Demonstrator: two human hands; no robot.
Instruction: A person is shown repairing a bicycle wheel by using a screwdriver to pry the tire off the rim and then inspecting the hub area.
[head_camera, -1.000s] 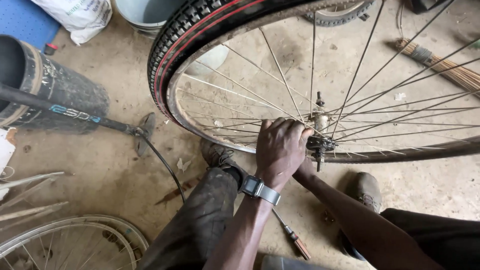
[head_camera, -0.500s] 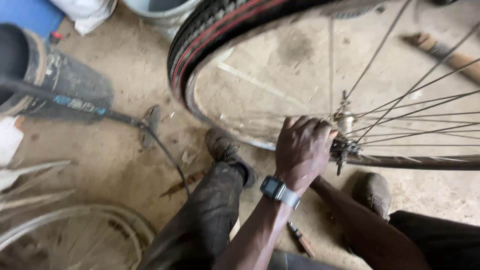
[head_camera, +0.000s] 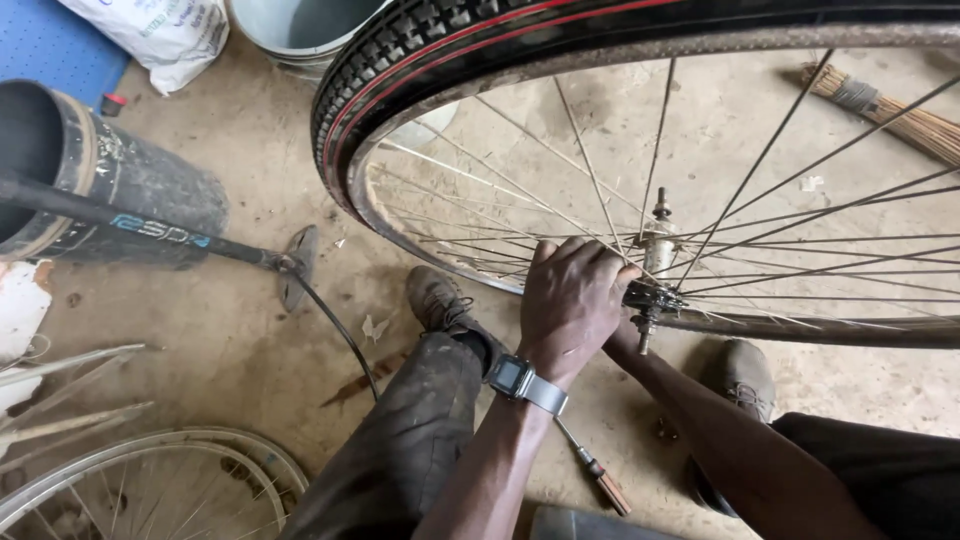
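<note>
Left hand (head_camera: 572, 300) clenched around spokes beside hub (head_camera: 655, 262); right hand hidden behind it, grip not discernible. Wheel (head_camera: 420, 60) upright on floor: likely stiff, light, spokes thin; hold by rim or axle.

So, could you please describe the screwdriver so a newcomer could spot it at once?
Start at the big bicycle wheel and follow the left hand down its wrist. On the floor just below lies the screwdriver, a thin shaft with a reddish-brown handle, the only hand tool there.
</note>
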